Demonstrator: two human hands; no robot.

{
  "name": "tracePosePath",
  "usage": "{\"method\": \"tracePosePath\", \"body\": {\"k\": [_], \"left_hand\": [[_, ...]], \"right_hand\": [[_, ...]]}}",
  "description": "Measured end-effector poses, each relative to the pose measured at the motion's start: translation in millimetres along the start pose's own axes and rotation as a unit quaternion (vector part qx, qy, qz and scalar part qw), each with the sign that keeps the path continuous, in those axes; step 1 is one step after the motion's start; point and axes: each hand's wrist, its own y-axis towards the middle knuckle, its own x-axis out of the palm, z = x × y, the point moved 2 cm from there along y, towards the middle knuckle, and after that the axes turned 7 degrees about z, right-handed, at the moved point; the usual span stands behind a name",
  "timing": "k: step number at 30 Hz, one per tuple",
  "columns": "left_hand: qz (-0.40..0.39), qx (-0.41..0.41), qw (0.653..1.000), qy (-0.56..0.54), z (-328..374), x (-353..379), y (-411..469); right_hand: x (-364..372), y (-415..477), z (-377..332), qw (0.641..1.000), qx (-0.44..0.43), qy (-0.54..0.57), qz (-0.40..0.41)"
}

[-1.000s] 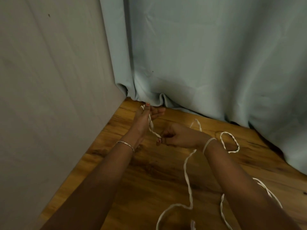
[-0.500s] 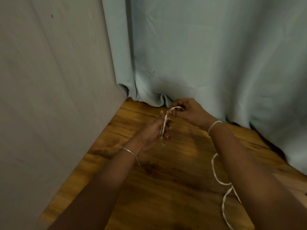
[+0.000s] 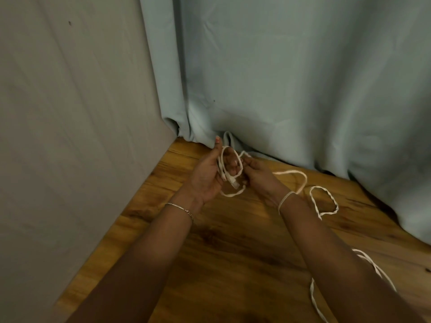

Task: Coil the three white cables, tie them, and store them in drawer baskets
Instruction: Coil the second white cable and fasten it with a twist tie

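A white cable (image 3: 300,180) lies in loose loops over the wooden floor (image 3: 233,248). My left hand (image 3: 207,176) holds a small coil of it (image 3: 229,169), palm turned up, with the plug end hanging just below the fingers. My right hand (image 3: 256,174) pinches the same cable right beside the coil, fingertips touching the loops. The rest of the cable trails right in a twisted loop (image 3: 324,201) and passes under my right forearm to more slack (image 3: 313,297) at the lower right. No drawer baskets are in view.
A grey wall (image 3: 70,136) closes the left side. A pale blue curtain (image 3: 291,78) hangs across the back and right, its hem resting on the floor. A band (image 3: 285,199) sits on my right wrist, a bracelet (image 3: 179,207) on my left.
My right hand came back down next to my left hand after laying another turn. The coil in my left hand has grown, and more slack cable now lies spread at the right.
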Motion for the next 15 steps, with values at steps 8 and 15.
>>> {"method": "tracePosePath", "body": {"k": [8,15], "left_hand": [[0.051,0.073,0.995,-0.046,11.9,-2.4,9.4],[0.069,0.104,0.986,0.108,1.6,4.9,11.8]], "right_hand": [[6.6,-18.8,1.0,0.968,0.034,-0.194,-0.158],[9.9,-17.4,-16.3,0.892,-0.043,-0.399,-0.207]]}}
